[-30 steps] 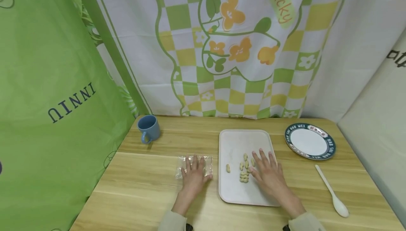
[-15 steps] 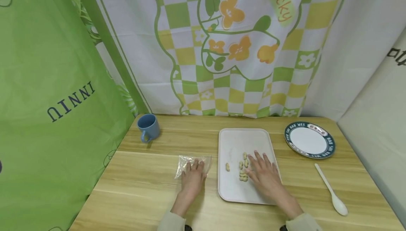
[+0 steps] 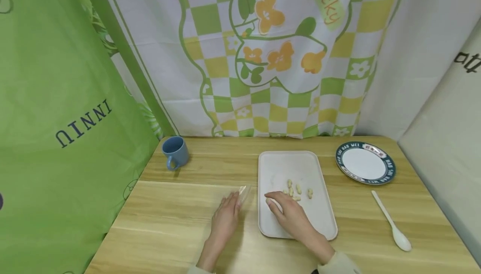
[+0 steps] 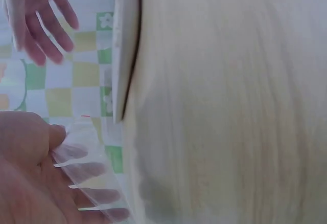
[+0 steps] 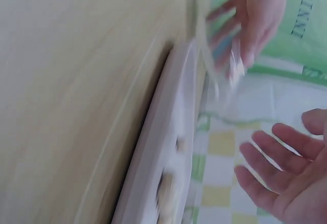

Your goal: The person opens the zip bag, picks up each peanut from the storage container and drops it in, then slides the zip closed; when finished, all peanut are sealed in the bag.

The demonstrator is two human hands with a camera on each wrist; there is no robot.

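My left hand (image 3: 224, 219) pinches a clear plastic bag (image 3: 243, 194) at the table, left of the tray. In the left wrist view its thumb lies on the near side of the bag (image 4: 92, 155), with the fingers showing through the film from behind. Several peanuts in their shells (image 3: 298, 189) lie on a white rectangular tray (image 3: 289, 165). Over the tray's left half hovers my right hand (image 3: 293, 219), hiding part of it and some peanuts. Seen from the right wrist, the right hand's fingers (image 5: 273, 157) are loosely bent and hold nothing.
A blue mug (image 3: 175, 152) stands at the table's back left corner. At the back right is a white plate (image 3: 363, 163) with a dark green rim, and a white spoon (image 3: 391, 219) lies in front of it. Patterned curtains (image 3: 278, 77) hang behind the table.
The left hand, earlier flat on the bag, now pinches it by thumb and fingers, and the bag has turned on edge. My right hand has moved left across the tray, uncovering peanuts on the right.
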